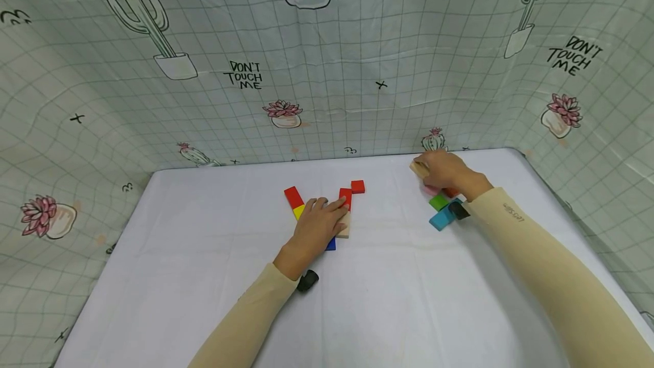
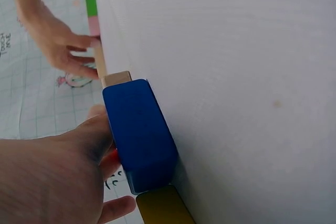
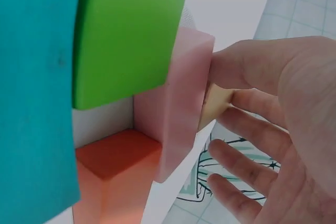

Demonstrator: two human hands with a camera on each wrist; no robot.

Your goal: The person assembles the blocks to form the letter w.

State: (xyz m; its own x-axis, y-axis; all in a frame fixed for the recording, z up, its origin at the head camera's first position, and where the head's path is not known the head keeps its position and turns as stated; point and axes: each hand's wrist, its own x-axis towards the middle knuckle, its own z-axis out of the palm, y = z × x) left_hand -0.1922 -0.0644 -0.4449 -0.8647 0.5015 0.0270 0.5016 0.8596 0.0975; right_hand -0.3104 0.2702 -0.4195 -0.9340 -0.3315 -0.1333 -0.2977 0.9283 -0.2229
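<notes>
In the head view, my left hand (image 1: 318, 226) lies over blocks at the table's middle, its fingers spread and fairly straight. Its fingertips touch a red block (image 1: 346, 193) and a natural wood block (image 1: 344, 229). A blue block (image 2: 140, 132) stands beside that palm in the left wrist view, above a yellow block (image 2: 164, 205). My right hand (image 1: 448, 171) pinches another natural wood block (image 3: 215, 104) between thumb and index finger, against a pink block (image 3: 186, 98). Its other fingers are apart. Green (image 3: 128, 35), blue-teal (image 3: 37, 98) and orange-red (image 3: 118, 171) blocks adjoin the pink one.
A small red block (image 1: 357, 187) lies behind the middle group, and another red block (image 1: 293, 197) is at its left. White cloth covers the table (image 1: 204, 277). A patterned curtain (image 1: 337, 124) rises along the back and sides.
</notes>
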